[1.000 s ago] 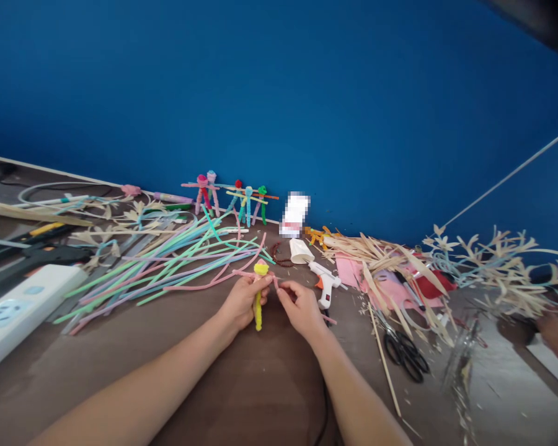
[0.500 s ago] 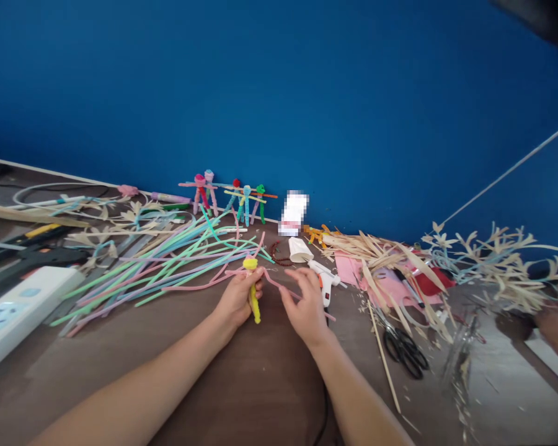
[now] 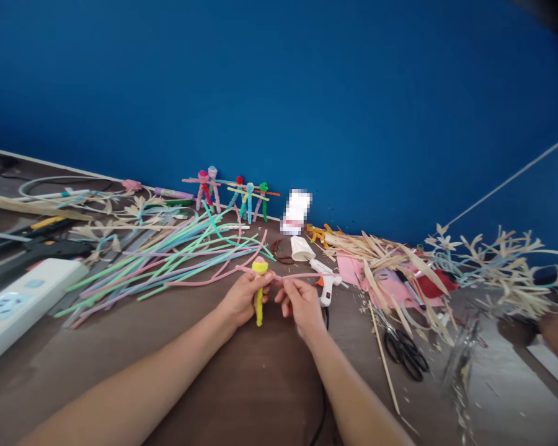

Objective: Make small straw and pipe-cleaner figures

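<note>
- We have a yellow figure [image 3: 259, 267] upright between our hands, just over the worktop [image 3: 255, 396], in front of the glue gun [image 3: 328, 285].
- Our left hand [image 3: 245, 298] has its fingers closed round the figure's middle, pinching it below the head.
- Our right hand [image 3: 305, 306] grips a pink stem [image 3: 314, 275] between thumb and forefinger; its other fingers curl beneath.
- Done, as far as we can see: the yellow head is formed, one yellow length hangs below our left hand, and pink juts out at the figure's left-hand side in our view.
- Left, as we judge it: the pink stem runs out straight past our right hand, its long end loose and not yet wound or trimmed, so this side looks unfinished. We cannot tell how the pink is fixed at the middle, since our fingers cover it, nor whether a second leg is there.
- Five dolls [image 3: 250, 198] stand by the blue wall [image 3: 279, 93] with heads, arms and legs; beside them, ours looks partly made.
- Plenty of loose stems [image 3: 181, 254] lie on the worktop to our left.
</note>
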Demonstrator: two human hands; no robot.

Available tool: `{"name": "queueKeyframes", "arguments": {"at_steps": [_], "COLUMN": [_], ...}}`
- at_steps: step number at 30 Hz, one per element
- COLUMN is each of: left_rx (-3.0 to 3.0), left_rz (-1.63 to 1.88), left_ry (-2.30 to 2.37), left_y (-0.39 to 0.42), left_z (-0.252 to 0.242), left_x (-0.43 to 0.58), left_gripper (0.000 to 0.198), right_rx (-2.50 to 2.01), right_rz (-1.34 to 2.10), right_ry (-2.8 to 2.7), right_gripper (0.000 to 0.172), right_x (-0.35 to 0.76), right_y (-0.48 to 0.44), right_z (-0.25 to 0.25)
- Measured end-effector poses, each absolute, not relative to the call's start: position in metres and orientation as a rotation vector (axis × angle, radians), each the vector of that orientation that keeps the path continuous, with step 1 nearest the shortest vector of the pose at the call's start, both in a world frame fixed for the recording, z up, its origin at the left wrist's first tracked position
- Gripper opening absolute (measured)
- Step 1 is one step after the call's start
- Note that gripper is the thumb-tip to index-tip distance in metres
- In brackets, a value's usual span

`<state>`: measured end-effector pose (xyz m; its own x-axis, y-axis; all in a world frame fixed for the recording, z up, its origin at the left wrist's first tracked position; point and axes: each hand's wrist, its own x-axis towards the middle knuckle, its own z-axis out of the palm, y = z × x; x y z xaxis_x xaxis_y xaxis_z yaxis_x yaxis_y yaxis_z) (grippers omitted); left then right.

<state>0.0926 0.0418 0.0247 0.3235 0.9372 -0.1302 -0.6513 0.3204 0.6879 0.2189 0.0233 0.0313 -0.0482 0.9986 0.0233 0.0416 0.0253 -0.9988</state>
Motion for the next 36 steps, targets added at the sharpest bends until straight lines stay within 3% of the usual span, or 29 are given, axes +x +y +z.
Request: {"name": "queueKeyframes", "arguments": {"at_steps": [16, 19, 26, 36], "left_rx": [0.883, 0.939, 0.951, 0.772], "left_rz": [0.963, 0.966, 1.066, 1.153], "left_ry": [0.74, 0.786, 0.9, 0.932], "left_y": [0.039, 0.039, 0.037, 0.037], "left_z": [0.022, 0.021, 0.022, 0.021], "left_x": [0.095, 0.097, 0.101, 0.103], "left_gripper": [0.022, 0.024, 0.025, 0.023], "right_rx": [-1.102, -1.164, -1.248, -1.172], "right_rz": [1.579, 1.411, 0.551, 0.337], "right_ry": [-0.944, -1.055, -1.614, -1.877], "right_gripper": [0.022, 0.022, 0.015, 0.016], "right_x": [0.231, 0.233, 0.232, 0.228], "right_y": [0.032, 0.032, 0.025, 0.015], "right_z": [0.037, 0.035, 0.038, 0.045]}}
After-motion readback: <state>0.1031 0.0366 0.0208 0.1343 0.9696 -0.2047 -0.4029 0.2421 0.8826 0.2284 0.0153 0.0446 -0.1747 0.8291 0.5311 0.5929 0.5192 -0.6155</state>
